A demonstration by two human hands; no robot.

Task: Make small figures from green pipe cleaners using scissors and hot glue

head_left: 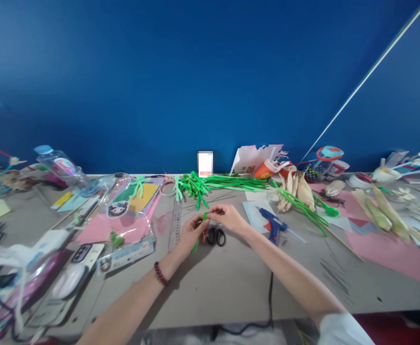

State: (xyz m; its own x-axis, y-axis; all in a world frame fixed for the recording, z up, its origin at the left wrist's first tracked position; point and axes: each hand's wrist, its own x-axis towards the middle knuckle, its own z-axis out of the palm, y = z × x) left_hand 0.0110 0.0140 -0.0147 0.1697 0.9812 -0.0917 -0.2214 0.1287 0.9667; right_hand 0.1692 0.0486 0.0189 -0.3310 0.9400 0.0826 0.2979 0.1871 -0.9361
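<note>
My left hand is closed in a pinch around a green pipe cleaner, whose tail shows below the palm. From the other side, the fingertips of my right hand pinch the same piece at its top. Just under my hands lie scissors with black handles, their blades partly hidden. Behind my hands is a bunch of worked green pipe cleaners. Straight green pipe cleaner stems lie to the right of that bunch.
A blue glue gun lies right of my hands, its cord running off the front edge. A clear ruler and pink paper in a plastic sleeve are on the left. Dried husks, cups and a propped phone line the back.
</note>
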